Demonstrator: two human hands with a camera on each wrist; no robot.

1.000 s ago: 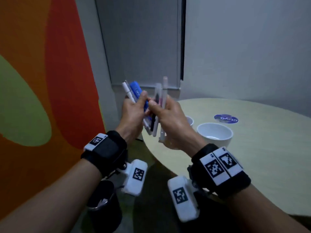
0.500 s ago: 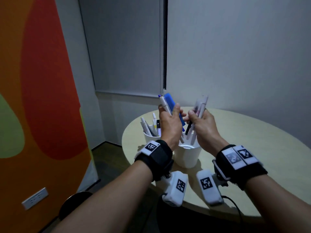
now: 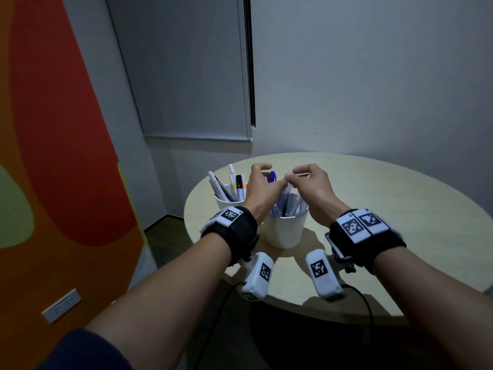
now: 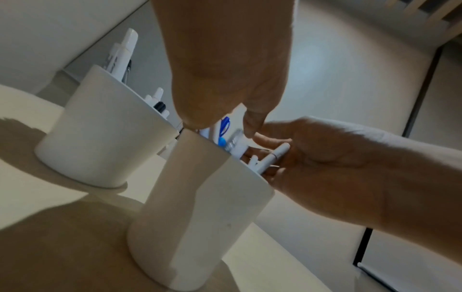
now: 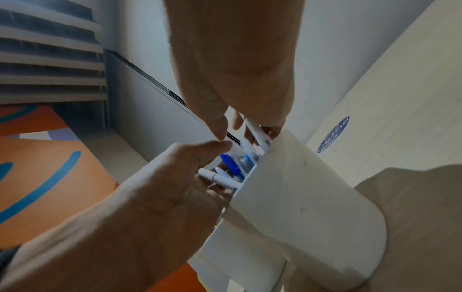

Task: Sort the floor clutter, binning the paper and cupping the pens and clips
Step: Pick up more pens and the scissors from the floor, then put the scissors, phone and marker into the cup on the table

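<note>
Two white cups stand on a round pale table point(image 3: 373, 198). The near cup point(image 3: 285, 231) holds several white and blue pens point(image 3: 286, 202). The far left cup point(image 3: 226, 206) holds several more pens. Both hands hover right over the near cup's mouth, thumbs almost touching. My left hand point(image 3: 264, 180) has its fingers spread and loosely curled, holding nothing; a white pen point(image 5: 220, 177) leans from the cup against them. My right hand point(image 3: 301, 177) curls its fingers round a white pen point(image 5: 256, 131) whose lower end is in the cup.
A blue round sticker point(image 5: 333, 135) lies on the table beyond the cups. An orange and red wall panel point(image 3: 53, 156) with a socket point(image 3: 61, 305) is at the left. A grey blind point(image 3: 192, 76) hangs behind the table, over dark floor.
Both hands came down from chest height to the near cup. The bundles of pens they gripped now stand in that cup, and the left hand's fingers have spread.
</note>
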